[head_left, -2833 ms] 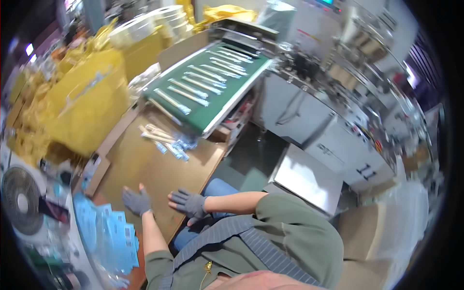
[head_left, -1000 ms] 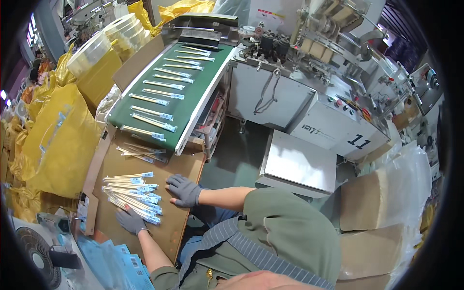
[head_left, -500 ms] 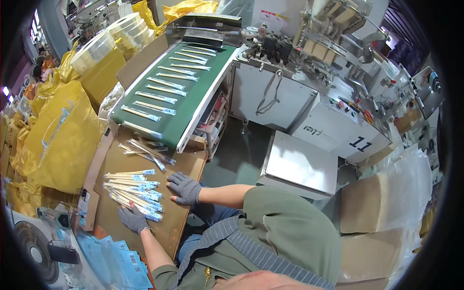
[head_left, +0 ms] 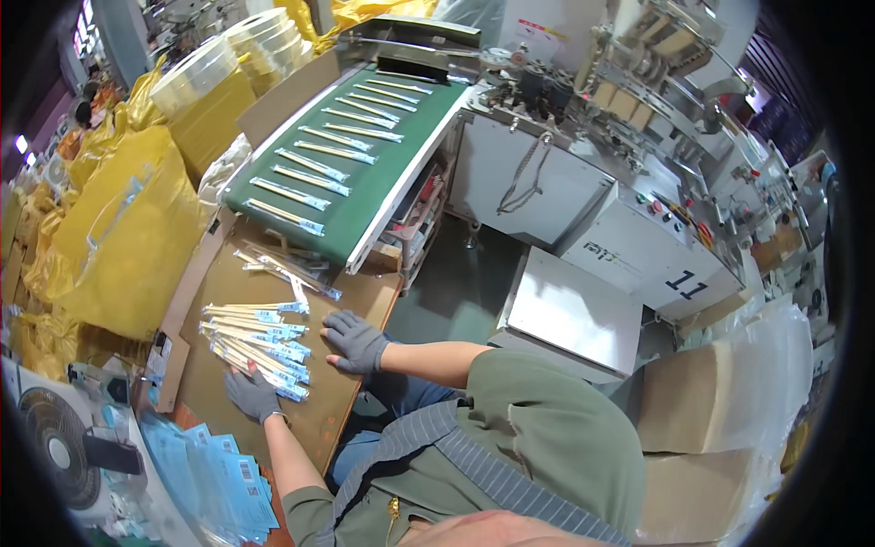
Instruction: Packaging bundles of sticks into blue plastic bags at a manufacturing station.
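Observation:
Several wrapped pairs of chopsticks [head_left: 251, 339] with blue-printed ends lie fanned out in a pile on the brown tabletop [head_left: 301, 436]. My left hand [head_left: 252, 394], in a grey glove with bare-looking fingertips, rests at the pile's near left edge, fingers stretched out and touching the sticks. To the right of the pile, my right hand [head_left: 354, 342] lies gloved and spread near the table's right edge, holding nothing. Beyond the pile, a smaller loose heap of wrapped chopsticks [head_left: 284, 264] sits below the belt's end, partly blurred.
A green conveyor belt [head_left: 314, 219] slopes down toward the table, carrying a row of wrapped chopsticks. Yellow bags [head_left: 128, 246] stand at left. Blue printed sheets [head_left: 210, 474] and a fan [head_left: 59, 447] are at near left. A white machine cabinet [head_left: 652, 251] stands at right.
The whole view has shifted slightly. The wrapped pair at the belt's lower end has dropped onto the small heap, where sticks look blurred. My hands stay nearly in place beside the pile.

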Action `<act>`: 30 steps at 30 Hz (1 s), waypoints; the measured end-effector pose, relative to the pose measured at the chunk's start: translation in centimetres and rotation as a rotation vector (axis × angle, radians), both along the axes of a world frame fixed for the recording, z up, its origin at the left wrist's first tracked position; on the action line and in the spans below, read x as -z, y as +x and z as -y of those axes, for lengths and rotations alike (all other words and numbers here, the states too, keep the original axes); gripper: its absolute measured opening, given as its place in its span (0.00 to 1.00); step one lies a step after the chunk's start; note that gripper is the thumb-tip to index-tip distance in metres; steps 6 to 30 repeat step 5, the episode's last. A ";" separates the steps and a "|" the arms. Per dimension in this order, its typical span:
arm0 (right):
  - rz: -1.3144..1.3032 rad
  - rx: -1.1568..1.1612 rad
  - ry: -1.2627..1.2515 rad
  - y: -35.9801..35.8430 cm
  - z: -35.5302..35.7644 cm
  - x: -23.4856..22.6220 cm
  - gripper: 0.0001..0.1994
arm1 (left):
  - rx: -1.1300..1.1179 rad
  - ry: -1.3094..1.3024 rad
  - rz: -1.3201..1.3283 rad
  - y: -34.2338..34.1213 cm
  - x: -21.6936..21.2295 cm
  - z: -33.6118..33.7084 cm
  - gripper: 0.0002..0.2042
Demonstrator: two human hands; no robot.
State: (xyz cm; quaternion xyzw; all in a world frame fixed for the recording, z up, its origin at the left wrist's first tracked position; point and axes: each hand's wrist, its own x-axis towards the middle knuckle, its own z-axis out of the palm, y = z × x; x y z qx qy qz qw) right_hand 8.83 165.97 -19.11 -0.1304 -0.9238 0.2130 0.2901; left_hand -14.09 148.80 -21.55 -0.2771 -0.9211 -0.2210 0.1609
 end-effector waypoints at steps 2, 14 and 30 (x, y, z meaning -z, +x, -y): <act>0.013 -0.004 -0.004 0.0 0.2 0.2 0.25 | 0.033 0.012 -0.013 -0.2 0.4 0.1 0.30; 0.050 -0.011 -0.026 -0.3 0.1 0.7 0.26 | 0.013 0.056 0.004 -0.3 0.7 0.2 0.32; 0.050 -0.011 -0.026 -0.3 0.1 0.7 0.26 | 0.013 0.056 0.004 -0.3 0.7 0.2 0.32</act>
